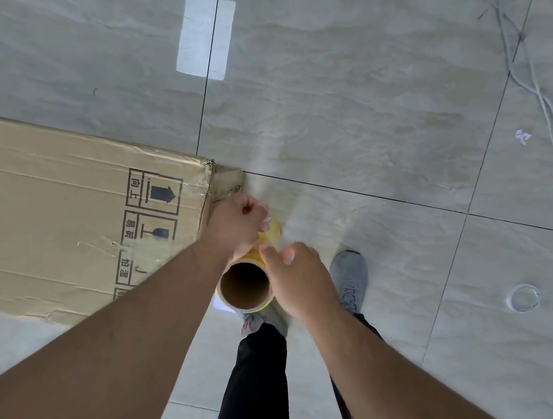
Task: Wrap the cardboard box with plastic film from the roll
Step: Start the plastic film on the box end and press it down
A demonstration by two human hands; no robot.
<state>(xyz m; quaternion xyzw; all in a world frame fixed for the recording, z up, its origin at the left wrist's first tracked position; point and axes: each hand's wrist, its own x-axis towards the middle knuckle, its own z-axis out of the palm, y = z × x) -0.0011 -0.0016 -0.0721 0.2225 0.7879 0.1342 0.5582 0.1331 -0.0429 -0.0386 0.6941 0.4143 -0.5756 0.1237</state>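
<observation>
1. Grey tiled floor [341, 83] with dark grout lines.
2. Bright rectangular reflection [205, 36], far left.
3. Thin white cord [548, 109], far right.
4. Clear ring [523, 297], right.
5. Grey shoe [350, 275], near centre.

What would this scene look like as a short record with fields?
box: cardboard box lying on the floor, left of view
roll: film roll held upright, hollow core facing the camera
left hand: left hand closed on the roll's far part, beside the box corner
right hand: right hand on the roll's side
film: shiny film visible on the box
feet: grey shoe below the roll
</observation>
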